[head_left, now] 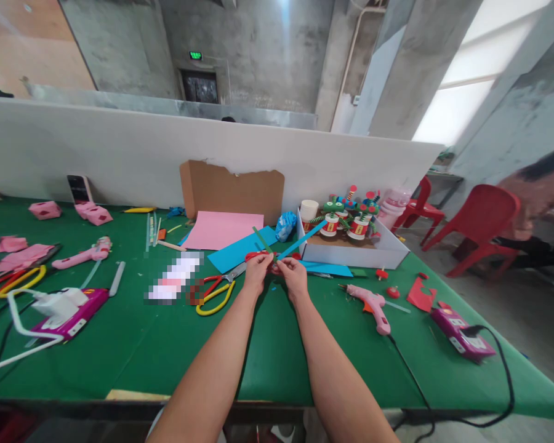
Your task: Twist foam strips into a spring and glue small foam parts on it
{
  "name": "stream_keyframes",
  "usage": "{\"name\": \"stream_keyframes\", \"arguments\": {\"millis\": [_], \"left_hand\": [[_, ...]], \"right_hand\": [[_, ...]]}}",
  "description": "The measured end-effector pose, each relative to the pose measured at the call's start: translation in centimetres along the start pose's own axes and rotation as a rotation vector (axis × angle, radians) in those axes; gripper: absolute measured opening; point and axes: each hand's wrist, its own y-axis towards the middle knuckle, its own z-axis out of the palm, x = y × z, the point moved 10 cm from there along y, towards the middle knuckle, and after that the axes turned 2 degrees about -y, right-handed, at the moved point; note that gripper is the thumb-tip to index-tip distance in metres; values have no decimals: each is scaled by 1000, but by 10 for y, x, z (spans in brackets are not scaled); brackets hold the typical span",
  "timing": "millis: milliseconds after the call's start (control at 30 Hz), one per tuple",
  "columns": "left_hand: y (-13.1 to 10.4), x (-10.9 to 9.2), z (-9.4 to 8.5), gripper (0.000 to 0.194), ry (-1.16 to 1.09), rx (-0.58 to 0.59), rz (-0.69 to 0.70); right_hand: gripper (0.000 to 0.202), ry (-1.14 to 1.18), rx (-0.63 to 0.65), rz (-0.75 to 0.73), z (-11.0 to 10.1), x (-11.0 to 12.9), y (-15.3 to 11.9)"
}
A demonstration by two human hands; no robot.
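Note:
Two narrow paper strips cross between my hands above the green table: a green strip [261, 239] slants up to the left, and a blue strip [303, 240] slants up to the right. My left hand [257, 272] pinches the lower end of the green one. Fingers closed, my right hand [293, 275] grips the lower end of the blue one. Something small and red shows between and behind the fingertips, partly hidden. Scissors with red and yellow handles [216, 298] lie just left of my left hand. Blue paper [240, 248] lies behind them.
A white box [355, 255] holding small decorated cups stands back right. A pink glue gun [372, 304] and a purple power strip [461, 335] lie at right. Pink paper [224, 231] lies behind; another glue gun [85, 255] is at left. A person sits far right.

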Motion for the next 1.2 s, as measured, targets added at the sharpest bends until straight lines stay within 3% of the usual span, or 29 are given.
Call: {"name": "stream_keyframes", "arguments": {"millis": [233,500,700,1200], "left_hand": [[-4,-1,6,38,57,53,-48],[-5,-6,9,33,179,97,-13],[-5,-9,12,30,283,117,26],[-6,-10,14,31,215,126,21]], "right_hand": [[32,23,-99,-33,-13,6,0],[30,11,-40,4,-7,1,0],[30,4,-80,22,-13,-4,1],[31,13,-130,-14,-17,0,2]]}}
